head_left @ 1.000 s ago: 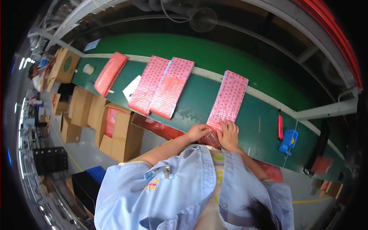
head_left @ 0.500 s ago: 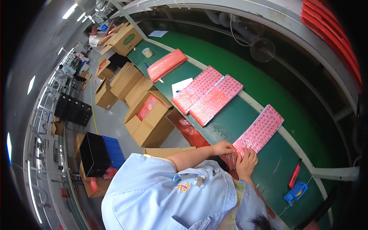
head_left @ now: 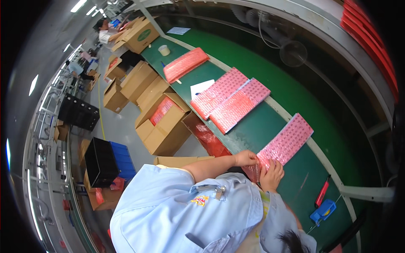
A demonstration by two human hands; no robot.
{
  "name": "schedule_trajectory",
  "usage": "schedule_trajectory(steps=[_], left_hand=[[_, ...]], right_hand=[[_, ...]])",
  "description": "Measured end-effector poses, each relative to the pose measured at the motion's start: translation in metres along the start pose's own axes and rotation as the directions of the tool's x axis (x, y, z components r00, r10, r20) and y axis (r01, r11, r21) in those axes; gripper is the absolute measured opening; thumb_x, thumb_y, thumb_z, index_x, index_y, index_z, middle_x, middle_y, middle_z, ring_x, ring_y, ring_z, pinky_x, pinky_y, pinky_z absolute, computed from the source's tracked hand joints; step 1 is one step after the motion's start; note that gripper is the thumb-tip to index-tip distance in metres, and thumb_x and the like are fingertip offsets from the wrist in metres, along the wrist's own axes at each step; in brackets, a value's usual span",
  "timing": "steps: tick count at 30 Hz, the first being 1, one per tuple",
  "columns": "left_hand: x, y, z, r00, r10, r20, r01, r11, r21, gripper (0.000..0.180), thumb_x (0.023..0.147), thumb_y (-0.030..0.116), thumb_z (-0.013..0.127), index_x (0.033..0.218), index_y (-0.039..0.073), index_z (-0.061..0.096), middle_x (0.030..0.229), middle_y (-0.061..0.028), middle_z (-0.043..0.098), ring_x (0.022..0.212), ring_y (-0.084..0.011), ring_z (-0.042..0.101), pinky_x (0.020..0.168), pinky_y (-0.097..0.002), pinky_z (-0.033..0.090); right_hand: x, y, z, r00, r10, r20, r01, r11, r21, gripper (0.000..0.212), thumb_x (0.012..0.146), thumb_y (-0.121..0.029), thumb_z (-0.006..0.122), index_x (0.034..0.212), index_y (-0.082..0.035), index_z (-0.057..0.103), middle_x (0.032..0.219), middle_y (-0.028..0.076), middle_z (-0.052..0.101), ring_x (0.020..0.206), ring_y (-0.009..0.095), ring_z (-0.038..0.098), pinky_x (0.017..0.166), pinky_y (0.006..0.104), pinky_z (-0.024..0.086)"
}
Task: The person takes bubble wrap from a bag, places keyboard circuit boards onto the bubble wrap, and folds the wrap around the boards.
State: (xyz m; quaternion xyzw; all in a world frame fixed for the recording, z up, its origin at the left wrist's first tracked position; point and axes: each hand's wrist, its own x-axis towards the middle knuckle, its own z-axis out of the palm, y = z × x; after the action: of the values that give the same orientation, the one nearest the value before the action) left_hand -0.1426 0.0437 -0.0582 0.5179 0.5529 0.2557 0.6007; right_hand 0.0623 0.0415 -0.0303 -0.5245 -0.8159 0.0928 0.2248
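Observation:
A pink bubble-wrap bag (head_left: 289, 139) lies aslant on the green worktable, its near end at my hands. My left hand (head_left: 246, 158) is closed, thumb and fingers pinching the bag's near left corner, where a clear reddish flap (head_left: 252, 172) hangs over the table edge. Beside it my right hand (head_left: 272, 175) rests on the bag's near end with its fingers apart, the thumb close to the flap. Further left, two more pink bubble-wrap bags (head_left: 240, 105) lie side by side and overlap. What the bag contains is hidden.
Beyond them lie a white paper (head_left: 201, 88), a red bubble-wrap stack (head_left: 185, 64) and a tape roll (head_left: 164, 50). A red-handled tool (head_left: 322, 192) and a blue tape dispenser (head_left: 323, 212) sit at right. Open cardboard boxes (head_left: 164, 135) stand left; a co-worker (head_left: 107, 36) handles a far carton.
The view has shifted slightly. My hands stay at the bag's near end, the left still pinching its corner and the right still on top, with hardly any movement.

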Motion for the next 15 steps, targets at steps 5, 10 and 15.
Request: schedule_trajectory(steps=[5,10,15], left_hand=[[-0.001,0.002,-0.002,0.999,0.032,-0.004,-0.032,0.999,0.036,0.024,0.087,0.029,0.065,0.097,0.008,0.071,0.081,-0.0063,0.070,0.074,-0.0110,0.064,0.071,-0.0289,0.052],[-0.003,0.002,-0.001,0.999,0.046,-0.029,-0.043,0.994,0.102,0.026,0.086,0.031,0.065,0.094,0.007,0.070,0.080,-0.0081,0.070,0.072,-0.0142,0.064,0.069,-0.0302,0.052],[-0.003,0.001,-0.003,0.998,0.039,-0.051,-0.034,0.994,0.102,0.027,0.085,0.031,0.065,0.094,0.006,0.070,0.080,-0.0098,0.069,0.072,-0.0161,0.065,0.069,-0.0307,0.052]], right_hand=[[0.002,0.003,0.000,1.000,-0.030,-0.001,0.030,1.000,-0.007,0.048,0.082,-0.032,0.060,0.124,-0.010,0.051,0.123,0.014,0.049,0.118,0.033,0.043,0.097,0.0494,0.032],[0.004,0.007,-0.011,0.992,-0.094,0.081,0.093,0.996,0.013,0.056,0.077,-0.035,0.065,0.124,-0.009,0.051,0.123,0.014,0.049,0.117,0.033,0.043,0.096,0.0494,0.032],[0.004,0.009,-0.006,0.991,-0.120,0.056,0.120,0.993,0.000,0.056,0.076,-0.035,0.066,0.124,-0.010,0.053,0.123,0.013,0.049,0.116,0.032,0.044,0.097,0.0496,0.033]])
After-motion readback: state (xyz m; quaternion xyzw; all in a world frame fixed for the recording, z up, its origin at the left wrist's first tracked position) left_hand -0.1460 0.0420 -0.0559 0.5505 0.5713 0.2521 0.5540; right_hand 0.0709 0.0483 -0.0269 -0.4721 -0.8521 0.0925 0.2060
